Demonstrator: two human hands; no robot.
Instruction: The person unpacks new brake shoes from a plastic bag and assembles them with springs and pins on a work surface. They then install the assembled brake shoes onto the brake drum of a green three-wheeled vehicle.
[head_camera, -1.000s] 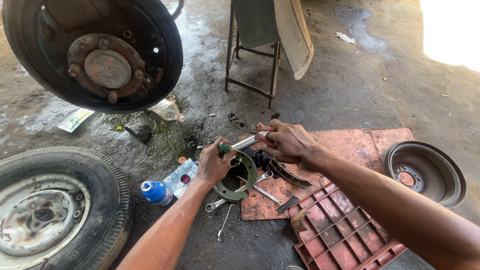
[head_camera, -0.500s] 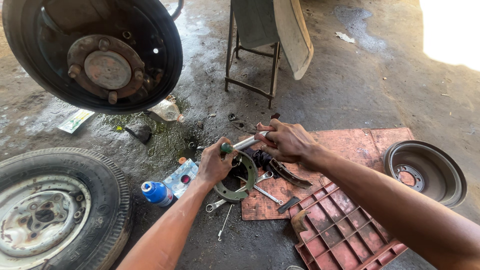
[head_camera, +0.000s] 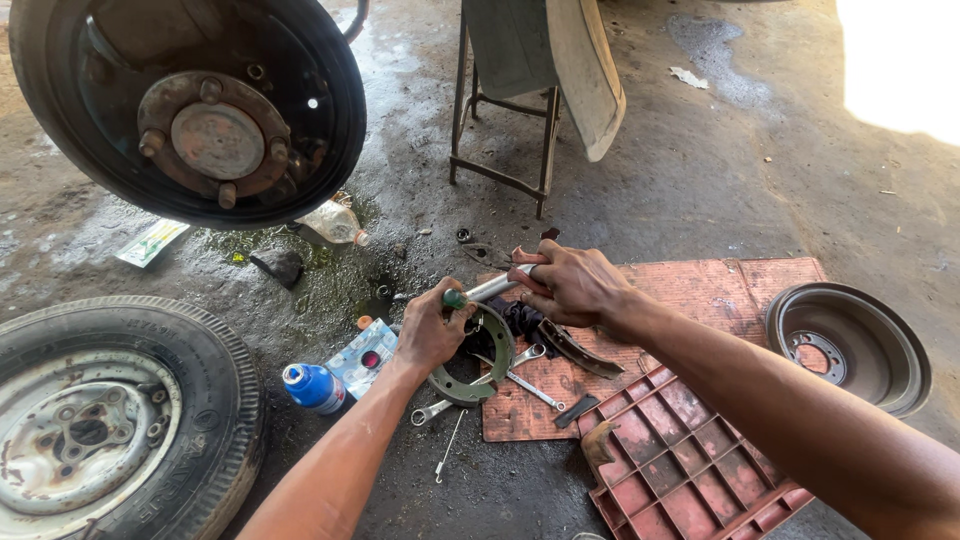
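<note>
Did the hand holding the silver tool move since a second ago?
No. The right hand stays in the same spot, over the near-left corner of the red mat, gripping the silver tool just as before.

You work in soft daylight that comes from your upper right, where a patch of sunlit floor (head_camera: 900, 60) burns out to pure white with no detail. The rest of the concrete sits in even shade, so shadows stay faint and diffuse. The brake backing plate (head_camera: 190, 110) at upper left is dark inside, its detail murky. Wet spots on the floor give a dull sheen. Focus is sharp across the centre; your forearms near the lower edge look stretched by wide-angle distortion.
</note>
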